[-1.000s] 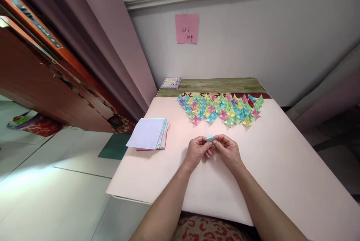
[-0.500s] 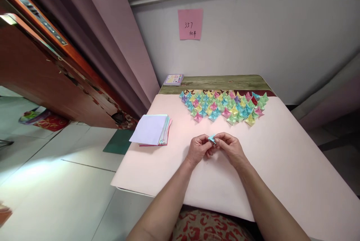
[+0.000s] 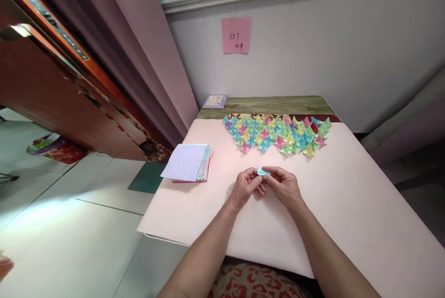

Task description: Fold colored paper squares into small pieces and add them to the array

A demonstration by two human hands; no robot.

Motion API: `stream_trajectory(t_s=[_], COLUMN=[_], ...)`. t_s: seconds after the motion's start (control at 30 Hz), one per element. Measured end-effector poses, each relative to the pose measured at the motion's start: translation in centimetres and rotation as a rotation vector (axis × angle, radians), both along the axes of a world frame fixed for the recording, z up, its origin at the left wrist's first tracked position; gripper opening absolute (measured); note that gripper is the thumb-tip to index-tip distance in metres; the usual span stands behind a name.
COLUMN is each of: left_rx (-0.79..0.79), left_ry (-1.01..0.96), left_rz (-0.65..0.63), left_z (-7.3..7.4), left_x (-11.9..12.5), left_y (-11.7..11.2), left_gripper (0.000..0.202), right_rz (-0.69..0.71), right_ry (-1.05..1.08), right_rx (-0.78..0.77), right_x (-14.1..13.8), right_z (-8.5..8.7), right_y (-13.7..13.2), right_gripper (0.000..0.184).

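Between my two hands is a small light-blue folded paper (image 3: 263,172), held just above the pale table (image 3: 278,224). My left hand (image 3: 246,187) pinches its left side between thumb and fingers. From the right, my right hand (image 3: 284,186) grips the other side, with the thumb below and the index finger along the top. Fingers cover part of the paper. Beyond the hands lie many folded paper pieces (image 3: 278,133) in blue, green, yellow, pink and purple, set close together in rows.
On the left of the table rests a stack of coloured paper sheets (image 3: 184,161), lilac on top. A small printed packet (image 3: 215,101) sits at the far left corner. A pink note (image 3: 236,35) is stuck on the wall behind. A wooden door (image 3: 69,85) stands left of the table.
The light-blue paper has turned and shows a flatter, wider face. My right index finger has moved along its top edge. The whole view has tilted slightly upward.
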State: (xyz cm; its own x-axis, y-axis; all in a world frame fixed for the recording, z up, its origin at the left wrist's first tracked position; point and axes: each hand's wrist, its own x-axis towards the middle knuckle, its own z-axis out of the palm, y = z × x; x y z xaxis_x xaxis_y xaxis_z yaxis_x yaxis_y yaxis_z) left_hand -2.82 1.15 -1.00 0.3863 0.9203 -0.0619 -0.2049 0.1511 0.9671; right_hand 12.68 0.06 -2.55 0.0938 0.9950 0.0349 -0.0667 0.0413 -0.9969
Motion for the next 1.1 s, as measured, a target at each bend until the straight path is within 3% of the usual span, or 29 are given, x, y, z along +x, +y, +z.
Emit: stream_trajectory(t_s=[0.3,0.57,0.77,1.1], left_rx=[-0.009,0.027,0.083,0.122], left_ry=[0.011,0.041,0.055,0.044], left_rz=[0.076,0.083,0.226,0.137], left_z=[0.4,-0.3,-0.9,-0.8], left_x=[0.3,0.5,0.7,0.3], left_y=[-0.4,-0.3,-0.1,-0.3], left_gripper=[0.034,0.034,0.030,0.022], right_rz=[-0.053,-0.017,-0.019,0.086], right_ry=[-0.244,-0.148,-0.164,-0.178], right_rx=[0.167,0.092,0.065,0.058], right_x=[0.2,0.3,0.5,0.9], right_z=[-0.5,-0.2,0.1,0.6], right_y=[0.0,0.0,-0.1,-0.3], right_gripper=[0.030,0.023,0.024,0.027])
